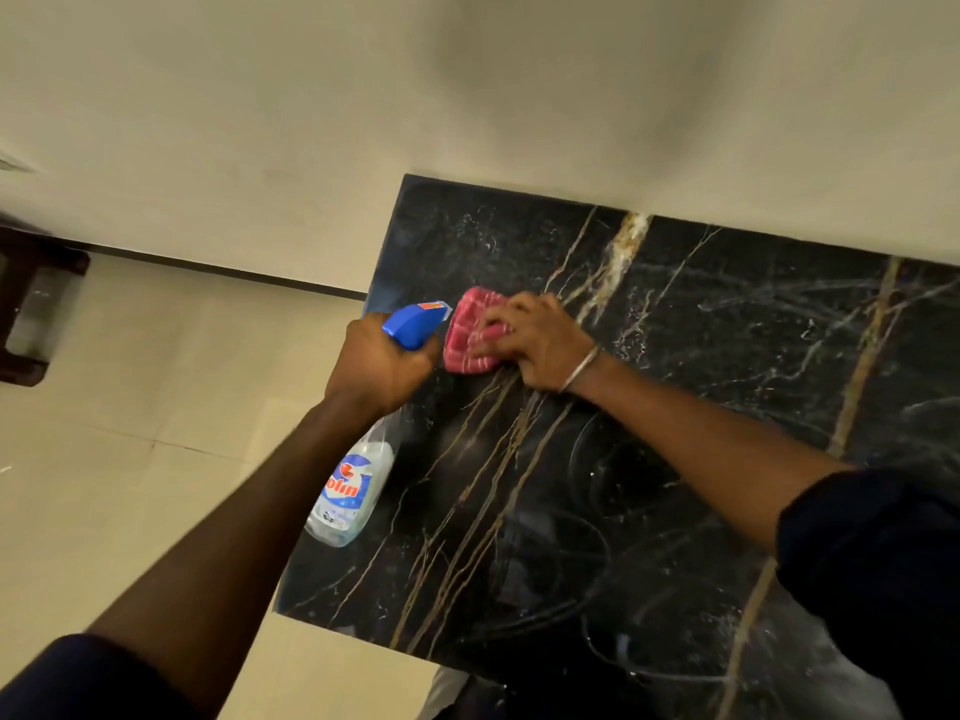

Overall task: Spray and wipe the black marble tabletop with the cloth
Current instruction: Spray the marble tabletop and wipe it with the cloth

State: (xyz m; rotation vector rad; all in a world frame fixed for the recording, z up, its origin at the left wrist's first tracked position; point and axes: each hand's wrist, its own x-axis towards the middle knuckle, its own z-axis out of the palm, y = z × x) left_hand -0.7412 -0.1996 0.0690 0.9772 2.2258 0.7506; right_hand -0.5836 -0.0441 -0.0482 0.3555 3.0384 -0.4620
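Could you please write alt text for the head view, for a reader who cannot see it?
The right hand holds a pink cloth down on the black marble tabletop, while the left hand grips a spray bottle beside it.

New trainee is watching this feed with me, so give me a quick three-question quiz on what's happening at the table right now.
1. True or false: the left hand grips the spray bottle by its blue head.
2. What does the right hand hold against the tabletop? A) sponge B) red cloth C) paper towel
3. What is worn on the right wrist?
Key: 1 true; 2 B; 3 a thin bangle.
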